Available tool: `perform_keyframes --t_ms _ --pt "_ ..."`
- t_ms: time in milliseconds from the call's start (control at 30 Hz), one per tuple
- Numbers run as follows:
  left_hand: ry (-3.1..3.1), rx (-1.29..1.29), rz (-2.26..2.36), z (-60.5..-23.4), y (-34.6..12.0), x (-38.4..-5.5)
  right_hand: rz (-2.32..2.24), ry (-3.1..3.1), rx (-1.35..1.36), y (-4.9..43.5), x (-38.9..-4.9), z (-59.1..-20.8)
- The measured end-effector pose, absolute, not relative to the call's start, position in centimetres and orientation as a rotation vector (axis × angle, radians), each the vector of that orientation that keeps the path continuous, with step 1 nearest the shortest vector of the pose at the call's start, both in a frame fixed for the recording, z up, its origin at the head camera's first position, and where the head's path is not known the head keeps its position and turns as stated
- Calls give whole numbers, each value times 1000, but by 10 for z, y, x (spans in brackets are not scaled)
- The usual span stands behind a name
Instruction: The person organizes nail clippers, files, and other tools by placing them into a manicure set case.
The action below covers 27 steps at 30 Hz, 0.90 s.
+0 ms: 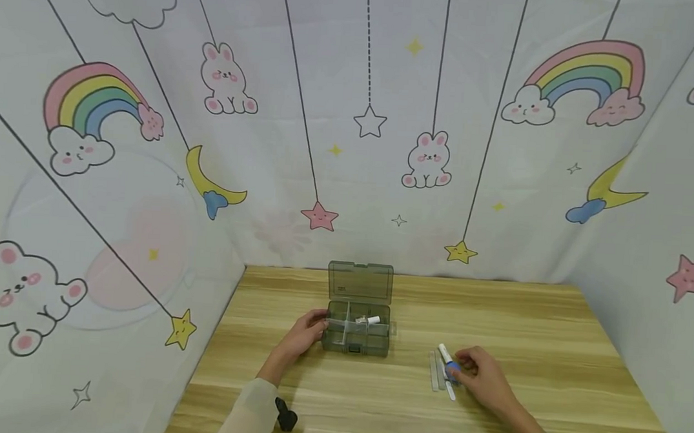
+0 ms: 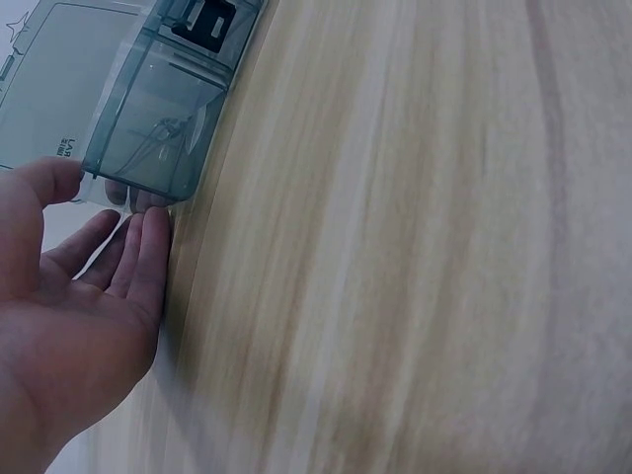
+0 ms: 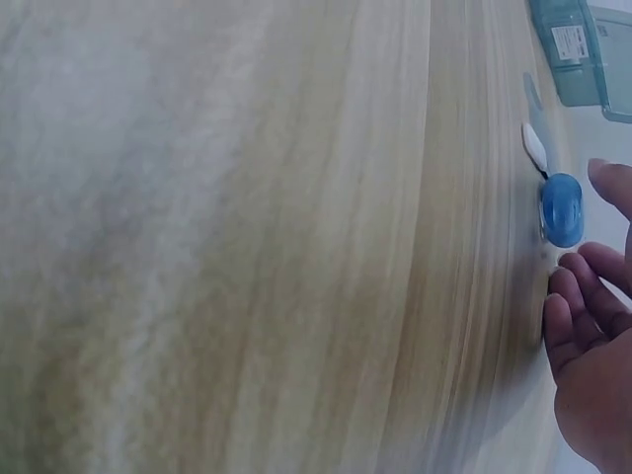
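My left hand (image 1: pixel 307 334) is at the left end of a divided, see-through grey-green plastic box (image 1: pixel 332 346) whose lid (image 1: pixel 359 281) stands up at the back. Its thumb touches the rim and its extended fingers (image 2: pixel 148 257) lie along the end wall. A small white-capped item (image 1: pixel 373 320) lies inside. Over on the right, my right hand (image 1: pixel 482 377) is beside a small blue bottle (image 3: pixel 563 210) with a white cap (image 1: pixel 444 352). Loosely bent fingers and thumb stand around it, with a gap showing in the right wrist view. Clear flat strips (image 1: pixel 434 371) and a white stick (image 1: pixel 450 391) lie alongside.
A black object (image 1: pixel 285 415) sits on the wooden table (image 1: pixel 362 398) near the left sleeve (image 1: pixel 248 412). Printed cloth walls (image 1: pixel 360 172) close in the table at the back and sides. A thin metal item (image 2: pixel 158 138) shows through the box's front.
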<state>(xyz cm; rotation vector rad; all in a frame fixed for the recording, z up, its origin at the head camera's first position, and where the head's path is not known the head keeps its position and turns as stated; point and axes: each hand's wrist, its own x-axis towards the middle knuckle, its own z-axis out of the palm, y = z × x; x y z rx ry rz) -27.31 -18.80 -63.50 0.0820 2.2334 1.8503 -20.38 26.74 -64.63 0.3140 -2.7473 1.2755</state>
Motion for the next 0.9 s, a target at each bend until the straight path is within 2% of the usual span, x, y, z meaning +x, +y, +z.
perform_keyframes --t_ms 900 --pt "2236 99 1839 -634 -189 -271 1127 -2826 300 259 -204 -655"
